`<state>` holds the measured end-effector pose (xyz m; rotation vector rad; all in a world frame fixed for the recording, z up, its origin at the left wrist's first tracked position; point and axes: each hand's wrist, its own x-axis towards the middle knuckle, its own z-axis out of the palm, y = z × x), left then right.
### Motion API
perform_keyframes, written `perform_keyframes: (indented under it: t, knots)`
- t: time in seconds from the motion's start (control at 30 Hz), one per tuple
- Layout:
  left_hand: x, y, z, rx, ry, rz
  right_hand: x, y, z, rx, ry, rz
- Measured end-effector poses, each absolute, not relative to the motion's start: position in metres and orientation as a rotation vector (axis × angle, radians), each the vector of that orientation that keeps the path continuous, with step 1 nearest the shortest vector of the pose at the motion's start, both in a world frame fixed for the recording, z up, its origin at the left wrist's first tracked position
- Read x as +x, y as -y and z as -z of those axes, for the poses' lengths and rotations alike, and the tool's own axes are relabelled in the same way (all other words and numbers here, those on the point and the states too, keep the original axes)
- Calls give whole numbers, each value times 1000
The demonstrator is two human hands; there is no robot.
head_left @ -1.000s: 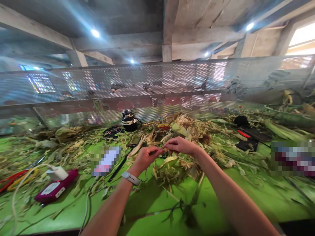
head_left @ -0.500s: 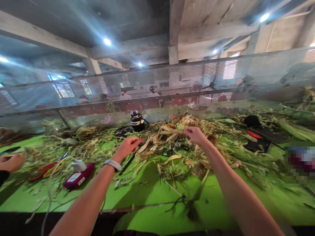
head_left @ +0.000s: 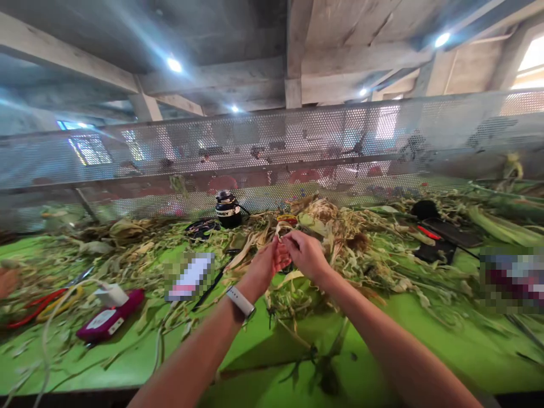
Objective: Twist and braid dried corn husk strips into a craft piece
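Note:
My left hand, with a pale watch on its wrist, is pinched at the middle of the green table. My right hand meets it from the right, fingertips pressed together. Between the fingertips of both hands is a pale dried corn husk strip, its lower part hidden by the fingers. More dry husks lie just behind and left of my left hand. A tangle of greenish shreds lies below my hands.
A black jar-shaped bottle stands before the perforated metal screen. At left lie a purple power strip with a white plug, red-handled scissors and a blurred-out phone-like object. Another person's hand shows at the left edge.
My hands have come together from apart: the left moved right, the right moved left and slightly down. The phone-like object at left, previously behind my left arm, now shows. The view has turned slightly right.

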<state>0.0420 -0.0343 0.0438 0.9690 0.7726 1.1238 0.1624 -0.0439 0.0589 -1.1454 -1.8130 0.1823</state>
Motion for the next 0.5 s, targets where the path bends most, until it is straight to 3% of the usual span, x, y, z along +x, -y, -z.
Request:
perform_keyframes:
  t: [0.33,0.5]
  knots:
    - [36,21,-40,765,-631,-1463,163,38,-50,-1237,1964,-303]
    - [8,1,-34,705,-797,-1592,170,37,-37,-1260,2591,-91]
